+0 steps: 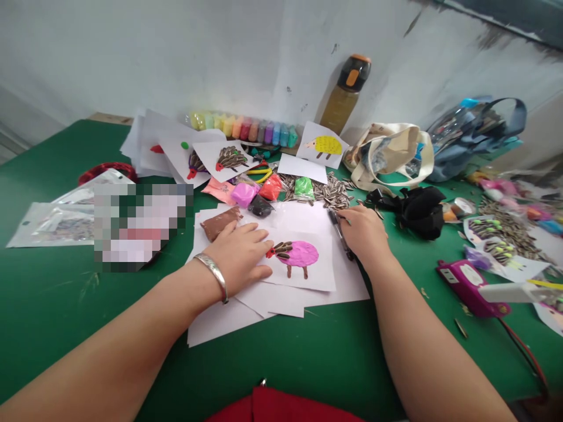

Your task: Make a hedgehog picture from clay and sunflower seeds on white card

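Left fingers (256, 236) spread on smooth paper (323, 280), right fingers (353, 218) half-hidden, grip unclear, pink clay oval (303, 253)

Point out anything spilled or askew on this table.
A lone seed lies on the green tabletop near the magenta device, apart from the seed heaps, so it looks strayed. The paper sheets under the left hand overlap crookedly, edges unaligned.

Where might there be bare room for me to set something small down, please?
Bare green tabletop shows between the left forearm and the plastic pouches, and between the paper sheets and the red cloth. It is crowded beyond the sheets, where coloured packets and seeds lie, and to the right around the magenta corded device.
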Demonstrator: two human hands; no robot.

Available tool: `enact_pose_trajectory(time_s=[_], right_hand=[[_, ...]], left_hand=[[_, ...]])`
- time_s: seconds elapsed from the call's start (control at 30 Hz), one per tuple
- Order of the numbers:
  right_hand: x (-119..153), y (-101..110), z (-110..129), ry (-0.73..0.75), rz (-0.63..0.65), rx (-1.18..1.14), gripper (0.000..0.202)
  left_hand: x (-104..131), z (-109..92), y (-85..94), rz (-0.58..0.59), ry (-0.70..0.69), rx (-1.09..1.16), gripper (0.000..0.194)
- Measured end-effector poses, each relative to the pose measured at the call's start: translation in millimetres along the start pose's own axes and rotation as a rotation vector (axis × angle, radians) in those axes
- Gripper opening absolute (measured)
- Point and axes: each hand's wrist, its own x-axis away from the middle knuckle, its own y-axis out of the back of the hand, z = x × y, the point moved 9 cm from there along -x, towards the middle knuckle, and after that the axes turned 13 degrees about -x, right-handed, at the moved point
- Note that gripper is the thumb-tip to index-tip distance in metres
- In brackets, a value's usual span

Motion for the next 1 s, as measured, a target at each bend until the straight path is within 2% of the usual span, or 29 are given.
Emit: enact_pose_trajectory(time_s=[0.43, 0.57, 0.73, 0.83, 1.0], right_hand=[[2.6, 0.2, 0.9, -0.081, 0.022, 0.049, 0.031], [1.3, -2.5, 1.3, -0.045, 0.033, 0.066, 0.030], [0.1, -7.9, 1.8, -0.007, 0.076, 0.046, 0.030], [0.0, -2.1, 0.4, -0.043, 0.016, 0.014, 0.030], [9.5, 28.8, 15.3, -0.081, -0.184, -0.198, 0.031]], left_hand=[[-1.2, 0.5, -0.7, 0.088, 0.022, 0.029, 0.024], [-1.7, 0.0, -0.1, 0.113, 0.025, 0.042, 0.024], [-1.4, -0.6, 1.0, 0.077, 0.019, 0.039, 0.023], [-1.0, 0.0, -0.5, 0.060, 0.021, 0.037, 0.023], [-1.5, 1.0, -1.6, 0.056, 0.029, 0.032, 0.023]])
